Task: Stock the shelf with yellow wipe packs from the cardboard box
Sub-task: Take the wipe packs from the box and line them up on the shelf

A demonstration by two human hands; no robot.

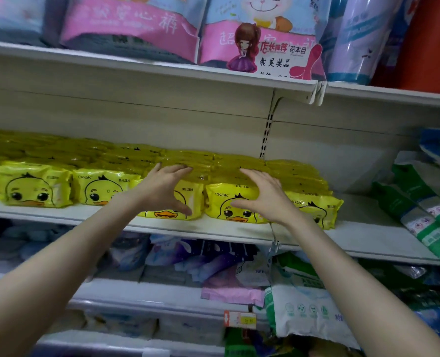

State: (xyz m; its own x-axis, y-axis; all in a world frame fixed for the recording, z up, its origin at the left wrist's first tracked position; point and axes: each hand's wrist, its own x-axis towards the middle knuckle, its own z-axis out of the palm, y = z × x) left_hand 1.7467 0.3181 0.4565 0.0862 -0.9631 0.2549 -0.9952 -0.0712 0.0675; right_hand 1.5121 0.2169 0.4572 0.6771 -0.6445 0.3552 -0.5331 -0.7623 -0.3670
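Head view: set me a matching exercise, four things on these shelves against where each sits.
Things:
1 yellow duck wipe packs
2 pink-banded packs
3 green-and-white bags
4 price label

Places:
A top shelf
B leaning at the right end of the middle shelf
C front edge of a lower shelf
D middle shelf, in rows at left and centre

Pairs: 1-D, 2-A, 3-B, 4-C
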